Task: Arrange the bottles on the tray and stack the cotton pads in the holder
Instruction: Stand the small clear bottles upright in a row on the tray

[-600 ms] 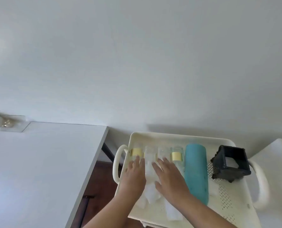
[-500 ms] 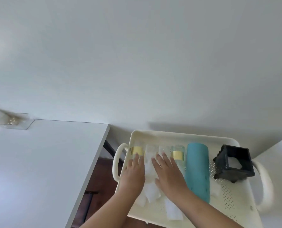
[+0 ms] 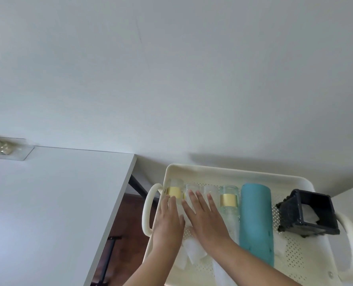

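Five bottles in a row, flat on the floor of the cream perforated tray (image 3: 233, 172).

Left hand (image 3: 168, 221): palm down, fingers straight and close together, nothing gripped. Fingertips on the gold-banded clear bottle (image 3: 174, 193) at the left end of the row, just short of its gold band.

Right hand (image 3: 207, 221): palm down, fingers straight and slightly spread, nothing gripped. Laid across two plain clear bottles (image 3: 192, 188), fingertips on their bodies. Inner edge just beside the left hand; contact between the two hands not determinable.

Just beyond the right little finger: second gold-banded clear bottle (image 3: 229, 200), with the teal bottle (image 3: 256, 219) just beside it on the far side.

Well to the right of all fingers: black square holder (image 3: 309, 213) on the tray floor near the right handle (image 3: 352, 244), opening toward the camera, white cotton pads (image 3: 312, 216) visible inside.

Wrist-side of the palms: white pieces (image 3: 192, 254) on the tray floor, partly hidden under both hands; bottle caps or loose pads, not distinguishable.

Just left of the left hand: left handle (image 3: 147, 211) of the tray. Further left, well apart from the fingers: white tabletop (image 3: 58, 203), with a clear plastic item (image 3: 6, 149) at its far corner.
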